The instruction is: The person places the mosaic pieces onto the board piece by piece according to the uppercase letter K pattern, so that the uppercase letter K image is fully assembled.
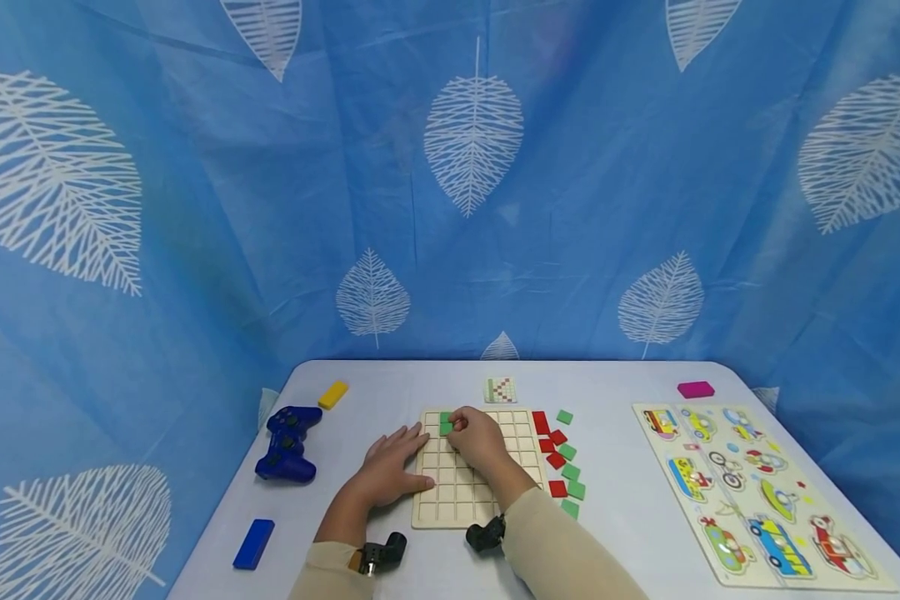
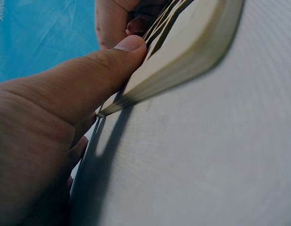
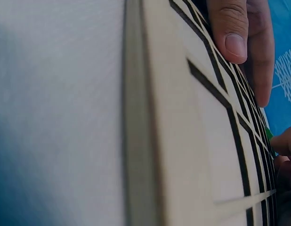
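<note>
A square wooden grid board (image 1: 446,518) lies on the table. Along its left side rests my left hand (image 1: 390,468), fingers spread, with the thumb (image 2: 129,44) on the board's edge in the left wrist view. My right hand (image 1: 482,440) is over the board's far left part, fingers bent, its fingertips pinching at a small green tile (image 1: 446,430). Another green tile (image 1: 446,417) sits just beyond it in the grid. From the right wrist, only a sliver of green tile (image 3: 269,133) shows at the fingertips; the hand hides the rest.
Loose red tiles (image 1: 558,489) and green tiles (image 1: 576,489) lie right of the board, a small pattern card (image 1: 501,390) behind it. A blue game controller (image 1: 288,446), yellow block (image 1: 333,395) and blue block (image 1: 253,544) are left. Rightward lie a picture puzzle (image 1: 727,504) and pink block (image 1: 695,390).
</note>
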Motion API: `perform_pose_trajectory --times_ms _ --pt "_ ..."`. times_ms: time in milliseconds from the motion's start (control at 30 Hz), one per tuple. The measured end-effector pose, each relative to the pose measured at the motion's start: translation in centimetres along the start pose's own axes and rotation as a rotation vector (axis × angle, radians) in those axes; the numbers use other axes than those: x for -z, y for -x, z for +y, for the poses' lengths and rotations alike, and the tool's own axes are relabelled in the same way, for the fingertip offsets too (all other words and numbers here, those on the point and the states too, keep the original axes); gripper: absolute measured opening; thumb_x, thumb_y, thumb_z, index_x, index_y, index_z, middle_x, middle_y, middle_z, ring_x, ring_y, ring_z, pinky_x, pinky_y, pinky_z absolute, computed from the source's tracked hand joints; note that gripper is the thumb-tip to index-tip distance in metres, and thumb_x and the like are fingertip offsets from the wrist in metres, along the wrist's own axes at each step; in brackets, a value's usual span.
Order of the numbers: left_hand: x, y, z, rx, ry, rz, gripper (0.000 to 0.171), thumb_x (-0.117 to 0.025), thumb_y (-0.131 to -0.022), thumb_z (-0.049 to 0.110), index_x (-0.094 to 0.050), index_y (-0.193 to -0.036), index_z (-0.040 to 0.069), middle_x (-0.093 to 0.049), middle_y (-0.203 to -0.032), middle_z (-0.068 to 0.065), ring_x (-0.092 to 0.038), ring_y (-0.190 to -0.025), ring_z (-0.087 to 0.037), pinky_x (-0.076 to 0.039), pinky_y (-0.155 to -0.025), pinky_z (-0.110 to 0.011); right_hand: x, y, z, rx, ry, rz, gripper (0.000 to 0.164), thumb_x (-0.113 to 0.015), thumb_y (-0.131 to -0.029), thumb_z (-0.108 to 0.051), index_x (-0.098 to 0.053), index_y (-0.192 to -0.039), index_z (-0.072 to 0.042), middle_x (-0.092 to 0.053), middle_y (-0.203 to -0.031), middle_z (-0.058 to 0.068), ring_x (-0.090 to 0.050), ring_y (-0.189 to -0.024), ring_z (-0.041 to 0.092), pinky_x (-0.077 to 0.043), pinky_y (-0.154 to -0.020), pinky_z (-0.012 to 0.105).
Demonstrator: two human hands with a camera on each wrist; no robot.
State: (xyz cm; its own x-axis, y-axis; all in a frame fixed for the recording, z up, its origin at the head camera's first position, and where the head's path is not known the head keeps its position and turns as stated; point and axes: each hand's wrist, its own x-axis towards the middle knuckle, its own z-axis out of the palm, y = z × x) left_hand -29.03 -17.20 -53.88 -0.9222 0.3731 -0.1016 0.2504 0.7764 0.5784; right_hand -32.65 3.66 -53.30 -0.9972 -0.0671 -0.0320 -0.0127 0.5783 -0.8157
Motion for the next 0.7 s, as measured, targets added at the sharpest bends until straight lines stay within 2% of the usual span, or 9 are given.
perform_pose_trajectory --times_ms 167,300,500,700 --pt "0.07 0.1 -0.08 -0.004 0.006 0.0 0.087 -0.082 -0.086 0.052 -0.047 -0.159 0.021 -0.029 -0.173 -0.003 -0.02 -0.161 -0.035 -0.008 -0.129 -0.063 -0.03 0.01 -0.15 -0.014 0.011 -0.004 0.016 -0.075 -0.092 -0.01 -0.071 -0.106 -0.014 -0.062 -0.086 -0.001 -0.055 -0.077 0.016 -0.047 -0.071 0.033" --pt "0.19 0.08 0.01 0.018 0.008 -0.004 0.087 -0.082 -0.086 0.053 -0.046 -0.16 0.023 -0.028 -0.173 -0.001 -0.018 -0.162 -0.033 -0.007 -0.13 -0.062 0.04 -0.04 -0.17 -0.014 0.007 -0.018 0.018 -0.075 -0.092 -0.012 -0.071 -0.109 -0.014 -0.062 -0.088 -0.001 -0.055 -0.076 0.016 -0.047 -0.069 0.033" --pt "0.23 0.02 0.09 0.019 0.018 -0.004 0.087 -0.082 -0.086 0.053 -0.046 -0.16 0.023 -0.028 -0.173 -0.001 -0.017 -0.162 -0.033 -0.006 -0.13 -0.062 0.22 -0.07 -0.11 -0.018 -0.003 0.008 0.021 -0.076 -0.091 -0.011 -0.071 -0.111 -0.013 -0.062 -0.089 -0.002 -0.056 -0.078 0.015 -0.049 -0.072 0.033" --pt "0.1 0.08 0.05 0.014 0.012 -0.003 0.088 -0.083 -0.085 0.052 -0.047 -0.159 0.021 -0.029 -0.173 -0.003 -0.019 -0.162 -0.035 -0.007 -0.129 -0.063 0.34 0.05 -0.06 -0.027 -0.004 0.014 0.012 -0.075 -0.09 -0.012 -0.071 -0.102 -0.013 -0.063 -0.087 0.0 -0.057 -0.078 0.016 -0.049 -0.071 0.033"
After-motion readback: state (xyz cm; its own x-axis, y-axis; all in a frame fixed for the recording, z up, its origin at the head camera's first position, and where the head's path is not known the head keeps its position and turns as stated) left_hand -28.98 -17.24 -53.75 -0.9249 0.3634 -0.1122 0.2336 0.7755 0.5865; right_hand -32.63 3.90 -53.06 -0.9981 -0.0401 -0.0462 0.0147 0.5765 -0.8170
